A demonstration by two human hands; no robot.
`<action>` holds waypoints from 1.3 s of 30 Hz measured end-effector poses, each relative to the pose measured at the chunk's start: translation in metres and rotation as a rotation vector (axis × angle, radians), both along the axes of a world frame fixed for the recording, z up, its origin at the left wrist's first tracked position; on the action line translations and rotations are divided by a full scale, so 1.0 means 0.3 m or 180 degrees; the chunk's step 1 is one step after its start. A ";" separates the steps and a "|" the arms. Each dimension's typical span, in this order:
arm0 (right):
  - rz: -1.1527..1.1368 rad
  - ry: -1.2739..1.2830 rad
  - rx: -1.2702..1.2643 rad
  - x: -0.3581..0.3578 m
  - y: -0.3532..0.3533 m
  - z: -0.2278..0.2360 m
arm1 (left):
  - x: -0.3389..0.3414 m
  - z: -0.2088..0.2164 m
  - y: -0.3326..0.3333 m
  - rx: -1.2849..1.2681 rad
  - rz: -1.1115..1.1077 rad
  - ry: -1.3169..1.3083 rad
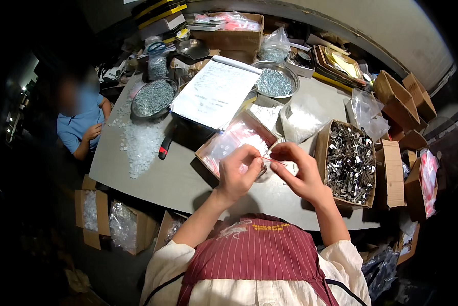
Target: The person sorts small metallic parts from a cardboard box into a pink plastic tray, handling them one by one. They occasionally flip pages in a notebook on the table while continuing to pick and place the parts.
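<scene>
My left hand (235, 174) and my right hand (303, 176) meet over the near middle of the table, both with fingers pinched. Between their fingertips runs a thin red-edged strip (265, 158), which looks like the edge of a small clear plastic bag; most of it is hidden. Just beyond my left hand lies an open cardboard box (204, 159) of clear and pink-edged plastic bags (221, 145). To the right of my right hand stands a carton (320, 153) full of small shiny metal parts (350, 163).
A written-on paper pad (213, 92) lies beyond the box. Metal bowls of small silvery pieces (155, 98) (275, 82) flank it. Farther left are a pile of translucent pieces (143, 148) and a red-black handle (164, 148). A white-filled bag (300, 121) stands right. Someone in blue (81, 125) sits left.
</scene>
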State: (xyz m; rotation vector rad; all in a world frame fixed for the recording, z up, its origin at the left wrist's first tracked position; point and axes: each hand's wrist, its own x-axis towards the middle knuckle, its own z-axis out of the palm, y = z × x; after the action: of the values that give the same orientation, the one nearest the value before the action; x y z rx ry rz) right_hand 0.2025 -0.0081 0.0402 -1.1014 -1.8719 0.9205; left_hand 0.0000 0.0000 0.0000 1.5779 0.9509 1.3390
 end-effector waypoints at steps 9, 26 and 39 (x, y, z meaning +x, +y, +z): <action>0.0184 -0.0047 0.0212 -0.064 0.023 -0.054 | -0.029 0.004 -0.018 0.0286 0.0184 0.0546; 0.0615 0.0255 -0.0728 -0.224 0.228 -0.358 | -0.374 -0.210 -0.187 -0.1635 0.1018 -0.2472; 0.0676 -0.1139 0.0443 -0.195 0.371 -0.576 | -0.671 -0.605 -0.697 -0.2479 0.1814 0.0939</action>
State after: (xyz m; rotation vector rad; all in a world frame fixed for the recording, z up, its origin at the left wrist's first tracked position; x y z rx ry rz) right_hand 0.1442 0.1032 -0.1326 -1.0482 -2.3448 0.7277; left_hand -0.2014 -0.2091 -0.1815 0.9262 1.9260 0.8878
